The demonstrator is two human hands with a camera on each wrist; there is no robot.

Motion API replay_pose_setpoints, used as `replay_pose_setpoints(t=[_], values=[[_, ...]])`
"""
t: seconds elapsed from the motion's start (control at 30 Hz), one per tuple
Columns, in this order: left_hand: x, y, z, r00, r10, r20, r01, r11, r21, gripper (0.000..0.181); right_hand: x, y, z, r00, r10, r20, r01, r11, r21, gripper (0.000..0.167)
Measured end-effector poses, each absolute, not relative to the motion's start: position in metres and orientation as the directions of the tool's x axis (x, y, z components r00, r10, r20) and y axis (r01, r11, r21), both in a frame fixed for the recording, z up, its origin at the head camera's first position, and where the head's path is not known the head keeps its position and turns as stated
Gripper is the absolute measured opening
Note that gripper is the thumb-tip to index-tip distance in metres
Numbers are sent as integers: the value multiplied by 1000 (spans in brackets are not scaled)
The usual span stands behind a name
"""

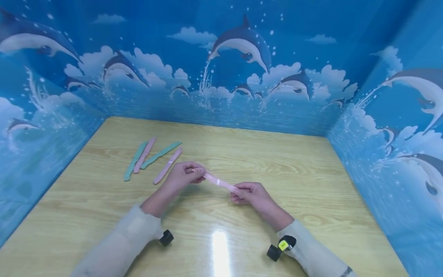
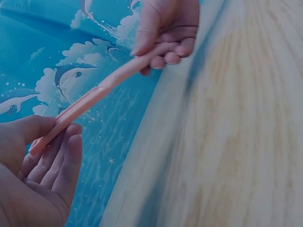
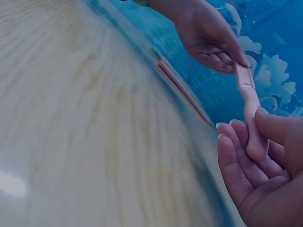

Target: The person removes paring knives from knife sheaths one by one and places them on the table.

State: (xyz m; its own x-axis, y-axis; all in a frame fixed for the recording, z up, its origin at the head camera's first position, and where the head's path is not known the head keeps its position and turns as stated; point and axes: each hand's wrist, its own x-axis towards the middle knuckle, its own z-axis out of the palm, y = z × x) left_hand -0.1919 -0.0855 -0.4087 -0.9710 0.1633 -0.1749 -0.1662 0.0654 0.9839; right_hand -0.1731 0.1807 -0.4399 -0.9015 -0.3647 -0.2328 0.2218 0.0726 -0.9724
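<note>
A slim pink eyebrow razor (image 1: 217,181) is stretched between both hands, raised over the table. My left hand (image 1: 185,173) pinches its narrow, ridged end between thumb and fingers. At the other end, my right hand (image 1: 252,193) grips the smooth, rounded handle, thumb on top and fingers beneath. In the right wrist view a seam crosses the razor (image 3: 252,101) near the left hand's fingertips. Just left of the left hand lies another pink razor (image 1: 167,166) on the table. Whether a blade is exposed on the held razor cannot be made out.
Farther left on the wood-grain table (image 1: 277,161) lie a green razor (image 1: 135,161), a pink one (image 1: 145,154) and a second green one (image 1: 160,155). Blue dolphin-print sheets (image 1: 221,104) wall in the back and sides. Glare marks the table's front.
</note>
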Motion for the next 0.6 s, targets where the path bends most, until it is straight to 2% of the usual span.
replay_pose_setpoints(t=[0.17, 0.37, 0.6], values=[[-189, -86, -412, -962, 191, -196, -177, 112, 978, 23, -180, 193, -430, -926, -309, -215, 203, 71, -977, 34], [-188, -87, -417, -956, 231, -179, -160, 97, 982, 28, -187, 194, -423, -944, -267, -196, 181, 80, -980, 30], [-185, -89, -416, -965, 220, -140, -113, 131, 985, 22, -190, 189, -421, -951, -260, -167, 155, 65, -986, 33]])
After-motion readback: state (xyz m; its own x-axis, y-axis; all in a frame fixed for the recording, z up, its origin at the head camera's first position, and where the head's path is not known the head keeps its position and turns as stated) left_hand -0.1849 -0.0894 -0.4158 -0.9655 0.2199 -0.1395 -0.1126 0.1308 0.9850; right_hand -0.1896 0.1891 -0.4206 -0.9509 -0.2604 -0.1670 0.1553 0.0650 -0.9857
